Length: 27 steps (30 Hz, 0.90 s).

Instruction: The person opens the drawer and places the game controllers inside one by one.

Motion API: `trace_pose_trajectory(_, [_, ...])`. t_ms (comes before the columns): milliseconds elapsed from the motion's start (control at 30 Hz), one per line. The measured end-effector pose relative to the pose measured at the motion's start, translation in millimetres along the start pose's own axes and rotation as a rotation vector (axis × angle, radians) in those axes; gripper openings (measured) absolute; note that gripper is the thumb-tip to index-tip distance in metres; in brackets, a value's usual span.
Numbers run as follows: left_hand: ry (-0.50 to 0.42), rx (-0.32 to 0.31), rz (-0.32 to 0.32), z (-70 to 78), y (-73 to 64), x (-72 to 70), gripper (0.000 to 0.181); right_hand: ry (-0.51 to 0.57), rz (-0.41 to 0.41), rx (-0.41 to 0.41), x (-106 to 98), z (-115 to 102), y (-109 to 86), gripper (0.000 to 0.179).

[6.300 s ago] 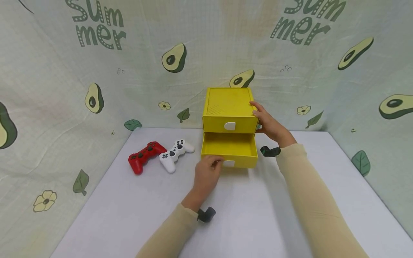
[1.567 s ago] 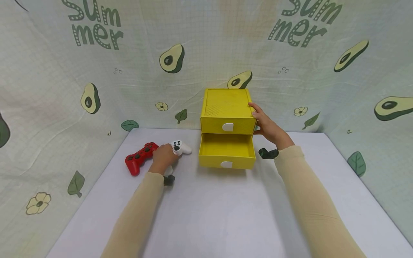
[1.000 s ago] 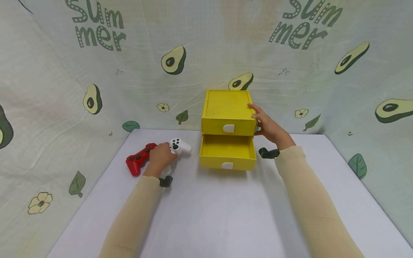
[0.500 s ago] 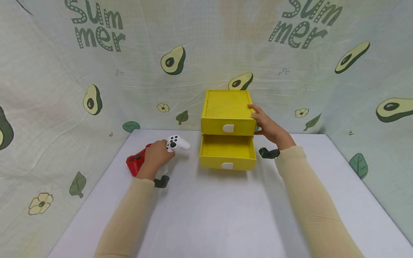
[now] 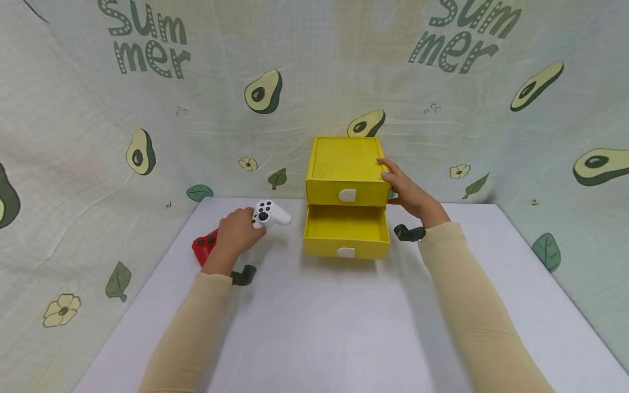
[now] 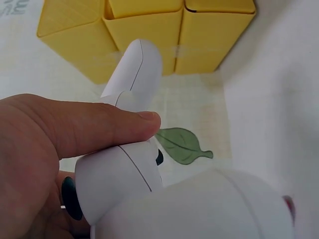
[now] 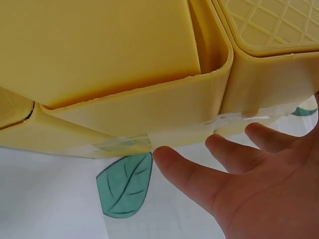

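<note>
White controller higher, outside drawer rim

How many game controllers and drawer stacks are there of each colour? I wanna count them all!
Red: 1, the red controller, partly hidden behind the left hand
White: 1, the white controller, held in that hand
Yellow: 1, the drawer stack
Total: 3
</note>
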<state>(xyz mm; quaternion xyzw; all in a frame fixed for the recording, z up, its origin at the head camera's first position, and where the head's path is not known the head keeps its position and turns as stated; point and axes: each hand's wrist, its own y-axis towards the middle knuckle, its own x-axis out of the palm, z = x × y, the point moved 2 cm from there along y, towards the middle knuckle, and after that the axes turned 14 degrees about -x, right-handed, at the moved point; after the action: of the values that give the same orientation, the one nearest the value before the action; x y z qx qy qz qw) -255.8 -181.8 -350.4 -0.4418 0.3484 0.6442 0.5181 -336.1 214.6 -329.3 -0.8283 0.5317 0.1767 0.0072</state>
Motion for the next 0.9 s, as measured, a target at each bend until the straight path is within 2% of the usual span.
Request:
trace_pose_trajectory(267, [0.018,0.048,0.017,7.1,-6.5,-10.1,0.049,0.062,-0.009,-0.015,7,-17,-6.8,0.059])
trace_pose_trajectory(900, [0.002,0.116,0.057,21.6,-19.9,-27.8,0.056,0.068,-0.002,-0.013,9,-23,-10.6,0.058])
